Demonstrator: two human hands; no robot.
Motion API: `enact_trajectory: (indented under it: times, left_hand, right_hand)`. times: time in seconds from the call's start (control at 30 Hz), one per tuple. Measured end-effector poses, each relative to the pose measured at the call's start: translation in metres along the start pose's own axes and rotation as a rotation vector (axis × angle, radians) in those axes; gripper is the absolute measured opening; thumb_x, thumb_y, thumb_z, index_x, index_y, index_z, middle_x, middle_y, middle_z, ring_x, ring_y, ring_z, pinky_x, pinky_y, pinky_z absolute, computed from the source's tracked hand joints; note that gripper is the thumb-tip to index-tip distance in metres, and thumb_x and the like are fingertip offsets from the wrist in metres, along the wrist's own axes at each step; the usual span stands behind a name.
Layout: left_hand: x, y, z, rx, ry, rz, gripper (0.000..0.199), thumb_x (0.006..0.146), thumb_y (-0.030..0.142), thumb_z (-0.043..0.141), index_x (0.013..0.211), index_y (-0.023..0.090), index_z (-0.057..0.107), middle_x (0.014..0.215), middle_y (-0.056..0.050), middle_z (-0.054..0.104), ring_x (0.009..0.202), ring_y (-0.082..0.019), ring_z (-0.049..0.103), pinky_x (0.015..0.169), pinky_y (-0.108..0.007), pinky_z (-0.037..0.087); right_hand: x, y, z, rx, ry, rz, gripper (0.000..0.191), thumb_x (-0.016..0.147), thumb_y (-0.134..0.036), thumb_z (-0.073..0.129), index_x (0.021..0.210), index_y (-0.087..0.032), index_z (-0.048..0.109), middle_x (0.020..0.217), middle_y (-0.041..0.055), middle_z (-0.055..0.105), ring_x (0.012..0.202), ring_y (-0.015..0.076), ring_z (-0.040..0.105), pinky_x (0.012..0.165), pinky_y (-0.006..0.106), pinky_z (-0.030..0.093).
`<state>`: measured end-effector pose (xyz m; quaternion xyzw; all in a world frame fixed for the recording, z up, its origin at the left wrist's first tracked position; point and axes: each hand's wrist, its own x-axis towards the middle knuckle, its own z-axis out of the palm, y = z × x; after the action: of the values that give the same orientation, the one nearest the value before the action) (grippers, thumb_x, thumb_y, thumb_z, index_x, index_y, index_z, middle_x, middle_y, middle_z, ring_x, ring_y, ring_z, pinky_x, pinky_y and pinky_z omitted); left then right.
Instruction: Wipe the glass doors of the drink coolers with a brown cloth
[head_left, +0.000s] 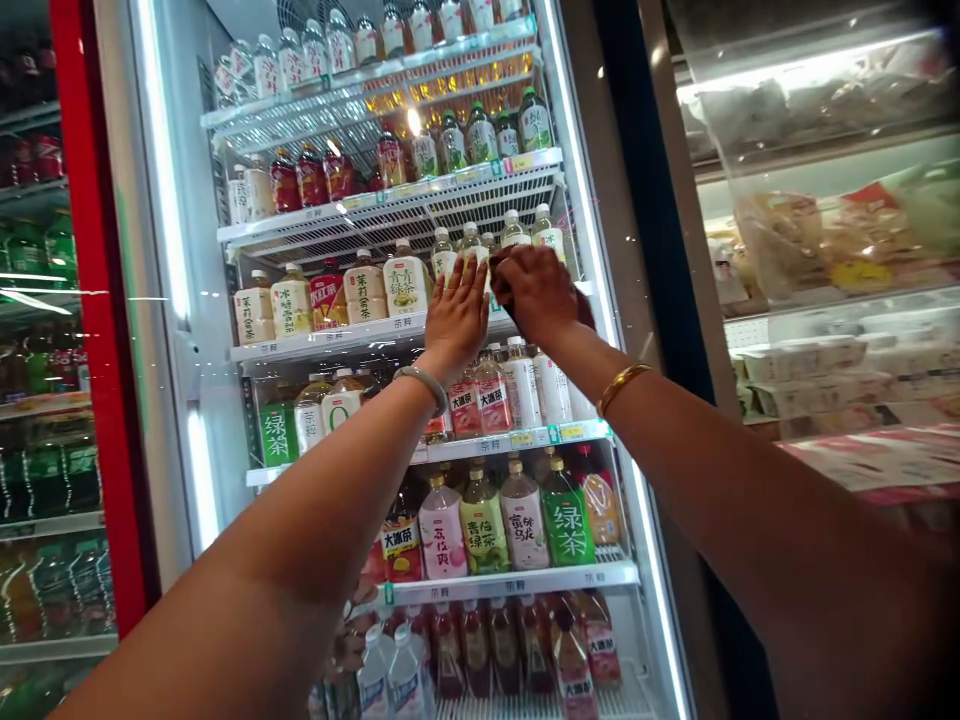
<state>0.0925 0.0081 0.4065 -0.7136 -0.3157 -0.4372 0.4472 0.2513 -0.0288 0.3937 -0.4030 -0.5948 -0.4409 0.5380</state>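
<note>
My left hand [459, 312] lies flat with its fingers stretched upward, in front of the third shelf of a lit drinks cooler. It appears to rest on the glass door, where reflections show. Close on its right, my right hand [541, 292] has its fingers curled, with something dark beneath them that I cannot make out. Behind the hands stand bottles with pale labels [406, 280]. A grey bangle [424, 388] is on my left wrist and a gold one [622, 385] on my right.
Bottles fill several white shelves [442, 580] above and below the hands. A bright light strip [587, 200] runs along the cooler's right side. Another drinks cooler with a red frame [101, 300] is at the left. Packaged food [862, 240] sits on shelves at the right.
</note>
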Motion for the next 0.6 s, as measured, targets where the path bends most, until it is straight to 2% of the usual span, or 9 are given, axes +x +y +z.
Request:
enact_trajectory:
  times: [0.1, 0.17, 0.27, 0.33, 0.4, 0.47, 0.53, 0.6]
  left_hand:
    - [-0.001, 0.001, 0.001, -0.002, 0.0, 0.0, 0.061, 0.104, 0.031, 0.026, 0.164, 0.02, 0.025, 0.173, -0.002, 0.021, 0.162, -0.018, 0.013, 0.134, -0.042, 0.008]
    - [-0.002, 0.004, 0.002, -0.003, 0.005, -0.014, 0.061, 0.104, 0.031, 0.026, 0.164, 0.02, 0.023, 0.173, -0.002, 0.021, 0.162, -0.017, 0.013, 0.134, -0.041, 0.008]
    - [-0.002, 0.011, 0.003, -0.001, 0.006, -0.065, 0.062, 0.103, 0.03, 0.026, 0.164, 0.02, 0.021, 0.173, -0.001, 0.02, 0.162, -0.018, 0.011, 0.134, -0.043, 0.007]
    - [-0.003, 0.015, 0.003, -0.002, -0.011, -0.122, 0.062, 0.103, 0.031, 0.028, 0.164, 0.019, 0.022, 0.173, -0.001, 0.019, 0.162, -0.02, 0.011, 0.135, -0.044, 0.007]
    - [-0.004, 0.018, 0.003, 0.0, -0.016, -0.157, 0.062, 0.104, 0.032, 0.027, 0.164, 0.019, 0.022, 0.173, -0.001, 0.018, 0.162, -0.02, 0.011, 0.134, -0.045, 0.007]
    - [-0.007, 0.019, 0.005, 0.0, -0.003, -0.147, 0.061, 0.105, 0.032, 0.026, 0.164, 0.021, 0.022, 0.173, -0.001, 0.018, 0.162, -0.019, 0.01, 0.134, -0.044, 0.007]
    - [-0.01, 0.02, 0.007, -0.003, 0.015, -0.131, 0.061, 0.105, 0.031, 0.025, 0.165, 0.022, 0.021, 0.173, 0.0, 0.018, 0.162, -0.017, 0.01, 0.135, -0.044, 0.007]
    - [-0.014, 0.023, 0.01, -0.007, 0.036, -0.151, 0.061, 0.104, 0.03, 0.024, 0.165, 0.022, 0.021, 0.173, -0.001, 0.018, 0.162, -0.017, 0.009, 0.135, -0.044, 0.007]
  right_hand:
    - [-0.013, 0.014, -0.005, -0.03, 0.088, 0.198, 0.031, 0.101, -0.026, 0.042, 0.121, -0.026, 0.065, 0.145, 0.0087, 0.053, 0.133, 0.0311, 0.042, 0.106, 0.05, 0.041]
    - [-0.033, 0.008, -0.003, -0.036, 0.112, 0.248, 0.03, 0.101, -0.025, 0.042, 0.118, -0.023, 0.067, 0.144, 0.0111, 0.053, 0.131, 0.0323, 0.042, 0.104, 0.052, 0.042]
    - [-0.047, -0.013, 0.006, -0.017, 0.083, 0.161, 0.031, 0.1, -0.025, 0.042, 0.118, -0.025, 0.068, 0.141, 0.0104, 0.056, 0.131, 0.0308, 0.042, 0.104, 0.05, 0.042]
    - [-0.037, -0.018, 0.008, 0.003, 0.032, 0.047, 0.031, 0.1, -0.026, 0.044, 0.12, -0.028, 0.067, 0.14, 0.008, 0.057, 0.131, 0.0293, 0.042, 0.105, 0.047, 0.042]
    - [-0.02, -0.009, 0.006, 0.019, 0.011, -0.021, 0.03, 0.1, -0.027, 0.046, 0.121, -0.028, 0.067, 0.139, 0.0066, 0.058, 0.128, 0.0276, 0.043, 0.105, 0.044, 0.042]
    - [-0.009, 0.01, -0.001, 0.017, 0.055, 0.025, 0.029, 0.098, -0.027, 0.048, 0.119, -0.026, 0.068, 0.138, 0.0075, 0.059, 0.125, 0.027, 0.044, 0.105, 0.043, 0.042]
    - [-0.014, 0.028, -0.006, -0.007, 0.136, 0.142, 0.028, 0.096, -0.024, 0.049, 0.116, -0.023, 0.069, 0.139, 0.0098, 0.058, 0.125, 0.0287, 0.044, 0.105, 0.045, 0.04]
    - [-0.033, 0.032, -0.007, -0.036, 0.192, 0.219, 0.026, 0.094, -0.022, 0.05, 0.111, -0.022, 0.069, 0.139, 0.0116, 0.057, 0.125, 0.031, 0.043, 0.104, 0.048, 0.04]
